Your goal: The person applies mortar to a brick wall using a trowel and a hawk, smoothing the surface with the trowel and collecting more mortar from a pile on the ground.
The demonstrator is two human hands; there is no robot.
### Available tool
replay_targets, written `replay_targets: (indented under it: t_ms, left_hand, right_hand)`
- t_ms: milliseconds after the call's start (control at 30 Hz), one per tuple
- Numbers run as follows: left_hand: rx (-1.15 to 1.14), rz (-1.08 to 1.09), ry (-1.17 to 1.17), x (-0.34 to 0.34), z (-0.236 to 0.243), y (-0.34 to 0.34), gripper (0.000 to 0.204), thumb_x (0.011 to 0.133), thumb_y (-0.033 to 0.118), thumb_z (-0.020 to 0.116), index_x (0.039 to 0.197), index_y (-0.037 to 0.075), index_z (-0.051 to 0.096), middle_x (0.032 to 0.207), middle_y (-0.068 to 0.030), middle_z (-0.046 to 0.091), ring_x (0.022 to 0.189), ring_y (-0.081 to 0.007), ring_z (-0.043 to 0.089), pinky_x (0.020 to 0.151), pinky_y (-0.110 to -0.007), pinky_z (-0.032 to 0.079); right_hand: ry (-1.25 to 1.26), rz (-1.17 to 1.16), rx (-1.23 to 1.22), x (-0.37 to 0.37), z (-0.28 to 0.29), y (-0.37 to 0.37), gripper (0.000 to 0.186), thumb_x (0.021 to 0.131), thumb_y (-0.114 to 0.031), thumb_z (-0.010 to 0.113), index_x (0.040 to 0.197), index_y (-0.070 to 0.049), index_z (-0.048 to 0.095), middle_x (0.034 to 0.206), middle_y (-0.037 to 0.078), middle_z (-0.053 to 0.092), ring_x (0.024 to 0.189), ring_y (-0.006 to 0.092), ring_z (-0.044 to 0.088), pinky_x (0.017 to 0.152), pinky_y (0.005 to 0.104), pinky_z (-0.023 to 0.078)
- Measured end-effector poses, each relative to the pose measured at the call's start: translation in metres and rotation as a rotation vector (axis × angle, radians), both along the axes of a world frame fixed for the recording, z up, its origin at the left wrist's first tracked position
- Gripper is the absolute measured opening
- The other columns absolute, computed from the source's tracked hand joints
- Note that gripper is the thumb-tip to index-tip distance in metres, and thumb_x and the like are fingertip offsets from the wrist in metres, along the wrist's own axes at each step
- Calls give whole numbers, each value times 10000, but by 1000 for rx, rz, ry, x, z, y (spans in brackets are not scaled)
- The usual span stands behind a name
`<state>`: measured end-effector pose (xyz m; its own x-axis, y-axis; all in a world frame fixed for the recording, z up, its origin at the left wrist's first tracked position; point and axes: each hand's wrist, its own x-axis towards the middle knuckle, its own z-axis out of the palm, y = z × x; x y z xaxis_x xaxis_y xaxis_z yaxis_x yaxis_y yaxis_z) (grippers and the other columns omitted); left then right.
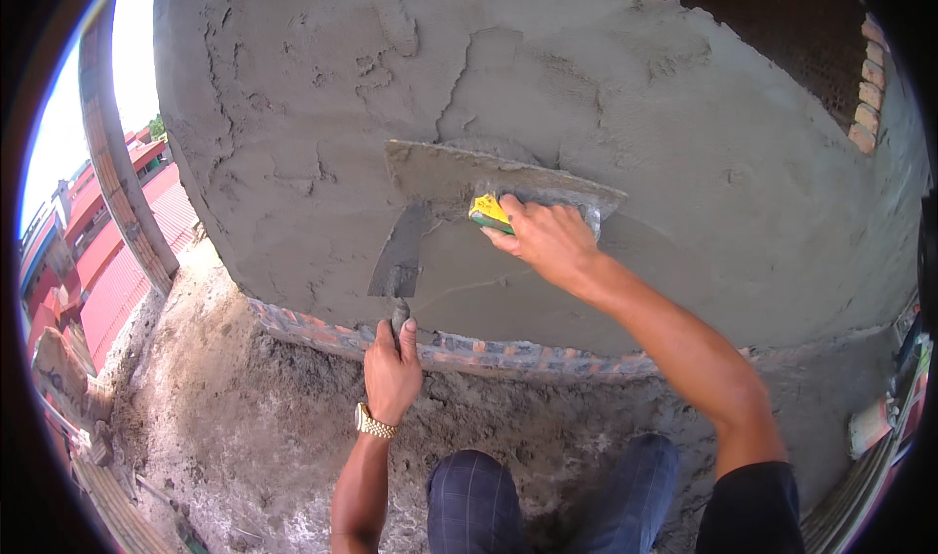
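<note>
Wet grey plaster covers the wall (pixel 322 85) in front of me, smooth in places and ridged or cracked in others. My right hand (pixel 547 239) grips the yellow and green handle of a long plastering float (pixel 489 170), whose mortar-smeared blade lies tilted against the wall. Lower and to the left, my left hand (pixel 393 373) is closed around the handle of a pointing trowel (pixel 398 256). That trowel's grey blade points up, its tip close to the float's left part; whether they touch I cannot tell. A gold watch (pixel 375 421) is on my left wrist.
A band of bare bricks (pixel 459 352) runs along the wall's foot, above mortar-strewn ground (pixel 283 437). At left stands a post (pixel 122 163), with red roofs (pixel 122 295) beyond it. Exposed bricks (pixel 869 95) edge a dark opening at upper right. A pale container (pixel 870 427) lies at far right.
</note>
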<state>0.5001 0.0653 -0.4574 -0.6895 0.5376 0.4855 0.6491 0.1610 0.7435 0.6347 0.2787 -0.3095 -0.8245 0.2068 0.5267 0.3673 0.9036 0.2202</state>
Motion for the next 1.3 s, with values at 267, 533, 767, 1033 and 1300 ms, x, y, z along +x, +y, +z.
replay_targets:
  t_ms: [267,533,767,1033,1300]
  left_hand:
    - [-16,10,41,-20,12,20,453,1062,386,452,834,-5,442,563,-228,545,511,-433,569,466,-486,410]
    - [39,42,240,-19,104,51,453,1065,367,453,813,-9,434,570,-241,537,500,-432,557,460,-483,390]
    - [54,49,420,-12,163,67,464,1067,348,463,769,-1,392,545,-226,484,448,-382,492,449,-454,377]
    - [24,0,501,11,208,84,501,1062,405,460,797,-20,426,563,-219,488,471,-344,477,483,-453,394]
    - [-71,-158,475,42,243,90,535,1053,439,467,791,-27,448,606,-212,463,553,-287,490,568,-446,409]
  right_hand:
    - [-36,-16,-15,-7,13,1,490,976,-459,583,1074,19,544,650,183,663,563,352,685,513,438,558]
    - [176,100,-129,11,105,26,579,957,-492,603,1091,71,618,618,204,641,553,364,663,523,446,532]
    - [261,66,-193,36,170,45,579,922,-565,628,1028,2,679,646,176,633,613,296,643,621,451,505]
    - [324,150,-225,84,199,87,551,928,-600,620,875,-54,677,536,9,411,487,122,431,481,340,348]
    - [346,-38,-440,160,205,102,584,915,-618,628,645,-118,493,449,-38,346,312,75,317,327,257,244]
